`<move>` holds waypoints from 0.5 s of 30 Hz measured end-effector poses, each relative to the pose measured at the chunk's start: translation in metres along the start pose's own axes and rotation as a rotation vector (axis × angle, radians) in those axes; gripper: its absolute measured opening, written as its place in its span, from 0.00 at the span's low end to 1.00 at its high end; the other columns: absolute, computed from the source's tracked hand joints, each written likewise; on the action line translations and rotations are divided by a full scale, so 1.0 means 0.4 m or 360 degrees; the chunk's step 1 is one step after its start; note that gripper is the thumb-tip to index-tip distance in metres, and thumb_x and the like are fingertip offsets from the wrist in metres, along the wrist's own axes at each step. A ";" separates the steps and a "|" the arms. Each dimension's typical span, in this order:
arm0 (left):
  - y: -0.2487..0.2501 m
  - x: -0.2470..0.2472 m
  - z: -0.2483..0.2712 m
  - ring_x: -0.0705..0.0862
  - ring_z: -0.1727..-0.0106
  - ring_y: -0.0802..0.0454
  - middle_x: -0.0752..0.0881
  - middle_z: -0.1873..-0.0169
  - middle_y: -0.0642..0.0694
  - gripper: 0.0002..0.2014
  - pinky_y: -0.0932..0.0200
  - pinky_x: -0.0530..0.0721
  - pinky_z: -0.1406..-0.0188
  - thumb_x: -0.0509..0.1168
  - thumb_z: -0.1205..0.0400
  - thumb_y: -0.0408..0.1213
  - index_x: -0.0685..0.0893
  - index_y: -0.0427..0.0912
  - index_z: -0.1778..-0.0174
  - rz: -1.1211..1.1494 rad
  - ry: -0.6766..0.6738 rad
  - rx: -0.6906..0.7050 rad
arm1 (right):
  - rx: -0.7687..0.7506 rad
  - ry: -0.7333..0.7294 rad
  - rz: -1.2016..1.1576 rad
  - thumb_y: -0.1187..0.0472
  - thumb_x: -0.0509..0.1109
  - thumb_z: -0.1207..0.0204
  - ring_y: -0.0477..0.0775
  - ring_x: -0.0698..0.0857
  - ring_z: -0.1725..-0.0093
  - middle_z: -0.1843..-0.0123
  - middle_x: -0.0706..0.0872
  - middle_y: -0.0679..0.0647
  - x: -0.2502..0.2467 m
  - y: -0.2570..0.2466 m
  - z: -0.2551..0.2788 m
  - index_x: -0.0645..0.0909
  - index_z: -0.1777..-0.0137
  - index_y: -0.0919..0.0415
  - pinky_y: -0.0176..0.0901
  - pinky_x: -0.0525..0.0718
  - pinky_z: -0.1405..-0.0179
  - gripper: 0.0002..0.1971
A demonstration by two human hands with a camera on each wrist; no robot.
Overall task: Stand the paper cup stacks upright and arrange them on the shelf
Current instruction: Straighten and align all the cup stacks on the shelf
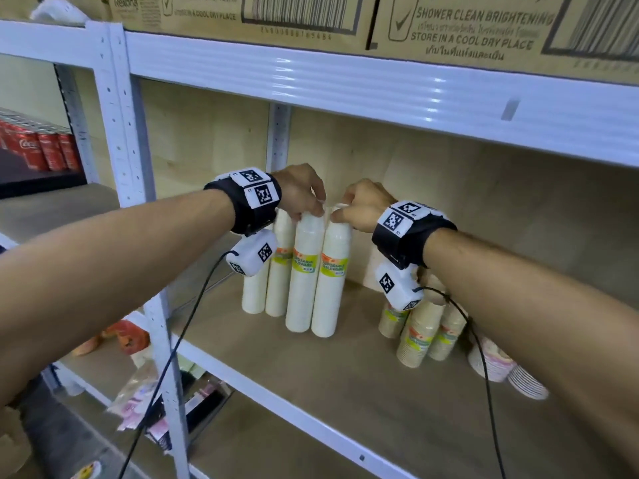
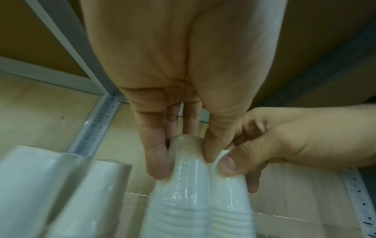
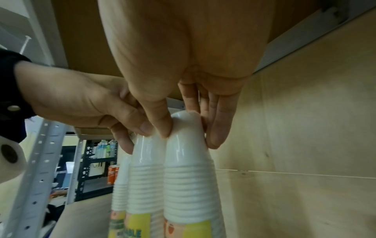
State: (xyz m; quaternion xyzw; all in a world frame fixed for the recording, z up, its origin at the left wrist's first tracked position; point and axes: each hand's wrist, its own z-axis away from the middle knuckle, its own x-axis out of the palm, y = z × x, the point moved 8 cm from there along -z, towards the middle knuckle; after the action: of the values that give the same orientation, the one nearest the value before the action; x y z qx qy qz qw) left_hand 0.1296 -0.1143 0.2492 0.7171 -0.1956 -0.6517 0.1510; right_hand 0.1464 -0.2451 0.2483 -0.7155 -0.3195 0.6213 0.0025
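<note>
On the shelf, toward its left half, we have four white cup stacks standing upright in two pairs, and our two hands sit on the tops of the front pair. Our left hand pinches the top of the left front stack from above, thumb on one side and fingers on the other. Our right hand pinches the top of the right front stack the same way. Both stacks run straight down from each grip, long axis vertical, sides touching, bases on the shelf board. So each stack hangs directly below its own hand, and neither hand needs to cross over.

The two rear stacks stand just behind and to the left. We judge the next move is a small nudge to square the front pair against them, then let go. Well to the right, the brown cup stacks stand near the right forearm, with a patterned stack lying on its side beyond them.
</note>
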 end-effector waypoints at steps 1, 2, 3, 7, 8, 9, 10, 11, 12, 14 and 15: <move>0.013 0.010 -0.015 0.91 0.64 0.45 0.86 0.48 0.44 0.15 0.58 0.89 0.67 0.74 0.23 0.38 0.87 0.42 0.40 0.0006 0.0007 0.0023 | 0.0025 0.0019 0.0007 0.51 0.78 0.34 0.56 0.86 0.55 0.49 0.85 0.56 -0.006 0.020 -0.003 0.83 0.46 0.60 0.38 0.76 0.71 0.20; 0.030 0.021 -0.035 0.90 0.64 0.46 0.86 0.48 0.44 0.15 0.59 0.87 0.70 0.74 0.23 0.37 0.87 0.42 0.41 0.0020 0.0012 0.0047 | 0.0050 0.0040 0.0024 0.51 0.78 0.33 0.55 0.85 0.53 0.48 0.84 0.55 -0.015 0.042 -0.006 0.83 0.44 0.60 0.37 0.75 0.71 0.20; 0.042 0.034 -0.057 0.88 0.63 0.48 0.84 0.47 0.44 0.15 0.60 0.86 0.70 0.74 0.23 0.36 0.86 0.42 0.41 0.0040 0.0015 0.0067 | 0.0078 0.0060 0.0041 0.51 0.78 0.33 0.55 0.84 0.52 0.47 0.84 0.55 -0.019 0.064 -0.012 0.82 0.43 0.60 0.36 0.74 0.71 0.21; 0.073 0.079 -0.135 0.84 0.46 0.47 0.79 0.39 0.46 0.18 0.58 0.85 0.58 0.74 0.23 0.35 0.86 0.42 0.37 0.0035 0.0065 0.0141 | 0.0167 0.0134 0.0072 0.54 0.78 0.32 0.56 0.83 0.52 0.45 0.84 0.55 -0.024 0.138 -0.041 0.81 0.41 0.60 0.37 0.71 0.73 0.21; 0.078 0.086 -0.151 0.83 0.42 0.47 0.78 0.37 0.46 0.18 0.58 0.83 0.56 0.73 0.23 0.36 0.85 0.43 0.36 0.0006 0.0087 0.0160 | 0.0185 0.0155 0.0080 0.54 0.78 0.31 0.57 0.84 0.51 0.44 0.84 0.56 -0.025 0.153 -0.049 0.81 0.41 0.60 0.38 0.73 0.70 0.20; 0.081 0.093 -0.169 0.81 0.39 0.46 0.78 0.35 0.47 0.18 0.59 0.80 0.54 0.73 0.23 0.36 0.85 0.43 0.36 -0.0021 0.0108 0.0180 | 0.0204 0.0177 0.0085 0.55 0.77 0.31 0.58 0.84 0.49 0.44 0.84 0.57 -0.027 0.167 -0.058 0.80 0.42 0.60 0.39 0.75 0.66 0.19; 0.082 0.101 -0.186 0.80 0.37 0.46 0.78 0.33 0.47 0.18 0.60 0.77 0.53 0.73 0.23 0.36 0.85 0.44 0.36 -0.0042 0.0121 0.0193 | 0.0220 0.0199 0.0088 0.55 0.77 0.30 0.59 0.85 0.48 0.43 0.84 0.57 -0.028 0.180 -0.067 0.80 0.41 0.60 0.40 0.76 0.62 0.19; 0.081 0.109 -0.205 0.80 0.36 0.46 0.78 0.33 0.46 0.18 0.60 0.76 0.52 0.72 0.23 0.37 0.84 0.44 0.35 -0.0047 0.0134 0.0197 | 0.0234 0.0215 0.0083 0.55 0.77 0.30 0.59 0.84 0.46 0.42 0.84 0.57 -0.028 0.193 -0.075 0.80 0.40 0.60 0.41 0.76 0.60 0.20; 0.077 0.115 -0.222 0.80 0.35 0.46 0.78 0.33 0.46 0.18 0.60 0.75 0.51 0.72 0.23 0.37 0.84 0.44 0.35 -0.0035 0.0147 0.0193 | 0.0243 0.0225 0.0075 0.56 0.77 0.29 0.59 0.84 0.45 0.40 0.83 0.57 -0.028 0.204 -0.083 0.79 0.39 0.61 0.42 0.75 0.59 0.20; 0.072 0.125 -0.251 0.80 0.35 0.45 0.79 0.33 0.46 0.18 0.60 0.76 0.50 0.72 0.22 0.36 0.84 0.44 0.35 0.0003 0.0166 0.0187 | 0.0260 0.0246 0.0065 0.56 0.76 0.28 0.59 0.83 0.43 0.39 0.81 0.57 -0.026 0.223 -0.099 0.78 0.38 0.61 0.42 0.74 0.58 0.21; 0.070 0.130 -0.265 0.80 0.34 0.45 0.78 0.33 0.45 0.19 0.60 0.76 0.49 0.72 0.22 0.36 0.84 0.44 0.34 0.0011 0.0169 0.0190 | 0.0272 0.0253 0.0068 0.57 0.76 0.28 0.59 0.82 0.43 0.38 0.81 0.58 -0.025 0.231 -0.108 0.78 0.38 0.62 0.42 0.75 0.57 0.21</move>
State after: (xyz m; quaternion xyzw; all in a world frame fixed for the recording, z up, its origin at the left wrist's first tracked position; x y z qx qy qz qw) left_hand 0.2367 -0.1679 0.2279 0.7577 -0.2283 -0.5994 0.1204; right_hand 0.2267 -0.3064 0.2301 -0.7664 -0.2488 0.5874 0.0754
